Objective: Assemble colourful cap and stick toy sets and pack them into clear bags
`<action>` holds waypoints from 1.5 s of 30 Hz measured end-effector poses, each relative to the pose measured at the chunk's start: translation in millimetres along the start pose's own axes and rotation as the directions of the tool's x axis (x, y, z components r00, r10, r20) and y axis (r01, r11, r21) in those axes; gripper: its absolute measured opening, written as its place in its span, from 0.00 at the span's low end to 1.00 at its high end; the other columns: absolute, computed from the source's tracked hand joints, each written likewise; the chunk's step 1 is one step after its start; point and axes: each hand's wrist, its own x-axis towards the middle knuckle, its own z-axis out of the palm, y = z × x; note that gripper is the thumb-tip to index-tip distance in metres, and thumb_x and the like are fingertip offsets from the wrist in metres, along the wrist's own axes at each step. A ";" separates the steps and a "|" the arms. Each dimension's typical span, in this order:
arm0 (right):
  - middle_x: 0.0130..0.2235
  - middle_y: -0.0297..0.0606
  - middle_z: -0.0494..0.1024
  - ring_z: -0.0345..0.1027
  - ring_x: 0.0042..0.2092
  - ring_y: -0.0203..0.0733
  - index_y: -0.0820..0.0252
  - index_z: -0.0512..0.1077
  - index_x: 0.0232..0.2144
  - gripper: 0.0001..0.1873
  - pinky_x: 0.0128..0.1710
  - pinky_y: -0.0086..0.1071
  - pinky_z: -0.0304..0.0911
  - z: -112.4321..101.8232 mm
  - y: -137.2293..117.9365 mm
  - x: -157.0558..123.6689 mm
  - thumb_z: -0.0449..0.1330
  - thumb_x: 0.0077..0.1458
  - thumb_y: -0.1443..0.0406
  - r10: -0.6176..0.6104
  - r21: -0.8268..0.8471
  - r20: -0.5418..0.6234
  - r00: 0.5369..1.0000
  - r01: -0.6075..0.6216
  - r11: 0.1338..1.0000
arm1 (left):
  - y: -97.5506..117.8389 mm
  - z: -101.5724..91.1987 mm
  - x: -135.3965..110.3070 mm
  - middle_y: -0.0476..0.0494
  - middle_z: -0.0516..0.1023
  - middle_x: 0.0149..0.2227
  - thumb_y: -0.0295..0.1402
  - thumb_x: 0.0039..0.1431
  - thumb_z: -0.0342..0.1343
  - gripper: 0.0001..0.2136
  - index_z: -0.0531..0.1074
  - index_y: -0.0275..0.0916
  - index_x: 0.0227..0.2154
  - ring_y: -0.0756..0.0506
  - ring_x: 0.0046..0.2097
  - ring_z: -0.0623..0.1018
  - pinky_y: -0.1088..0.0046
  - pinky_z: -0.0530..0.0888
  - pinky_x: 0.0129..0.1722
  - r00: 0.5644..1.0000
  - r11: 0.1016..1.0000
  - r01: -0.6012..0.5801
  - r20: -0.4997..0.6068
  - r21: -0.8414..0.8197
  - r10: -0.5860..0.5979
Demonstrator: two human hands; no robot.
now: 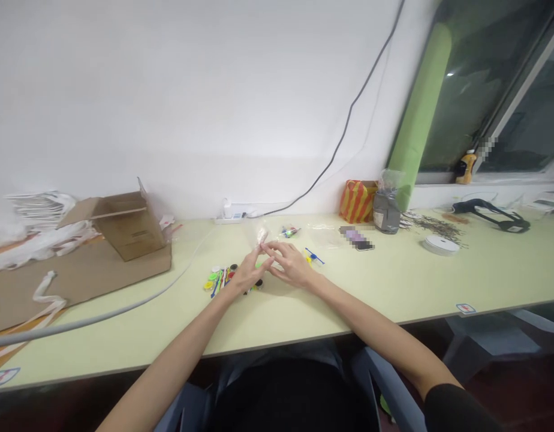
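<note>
My left hand point(247, 273) and my right hand point(291, 264) meet over the table, fingertips closed at the edge of a clear plastic bag point(259, 230). Its contents, if any, are too faint to make out. Under and beside my left hand lie small coloured plastic pieces point(219, 279), round discs and thin sticks in yellow, green, white, blue and black. A blue stick with yellow bits point(313, 257) lies just right of my right hand. Beyond my fingers rests a small clear packet of coloured pieces point(289, 231).
Flat clear bags point(324, 235) and a phone point(358, 239) lie to the right, before a striped bag point(357, 201) and a grey bag point(387, 210). Farther right is a white roll point(440, 245). An open cardboard box point(128, 231) stands left; a grey cable point(137, 305) crosses the table point(169, 330).
</note>
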 end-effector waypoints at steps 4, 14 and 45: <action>0.58 0.50 0.70 0.63 0.61 0.49 0.55 0.65 0.63 0.24 0.59 0.46 0.61 -1.8 3.1 -9.0 0.51 0.67 0.64 0.088 -0.016 -0.060 0.994 -0.090 0.996 | -1.7 -5.8 3.2 0.42 0.74 0.60 0.45 0.72 0.40 0.22 0.68 0.44 0.61 0.41 0.62 0.71 0.59 0.67 0.63 0.993 0.996 -0.050 -0.103 0.074 0.057; 0.66 0.48 0.63 0.56 0.67 0.49 0.54 0.54 0.69 0.33 0.63 0.49 0.59 -2.8 1.4 -10.1 0.47 0.63 0.73 0.116 -0.058 -0.230 0.966 -0.133 0.989 | -11.5 -14.2 7.1 0.43 0.80 0.53 0.37 0.72 0.44 0.16 0.76 0.43 0.50 0.43 0.59 0.75 0.58 0.68 0.60 0.947 0.907 -0.129 -0.222 0.401 0.233; 0.42 0.45 0.71 0.65 0.46 0.50 0.57 0.72 0.44 0.14 0.47 0.44 0.61 -12.8 7.9 -16.3 0.51 0.60 0.71 0.164 0.091 -0.402 0.901 -0.138 0.986 | -4.6 -12.5 6.7 0.43 0.81 0.43 0.26 0.67 0.51 0.07 0.71 0.40 0.33 0.42 0.49 0.77 0.61 0.70 0.48 0.892 0.737 -0.213 -0.180 0.641 0.414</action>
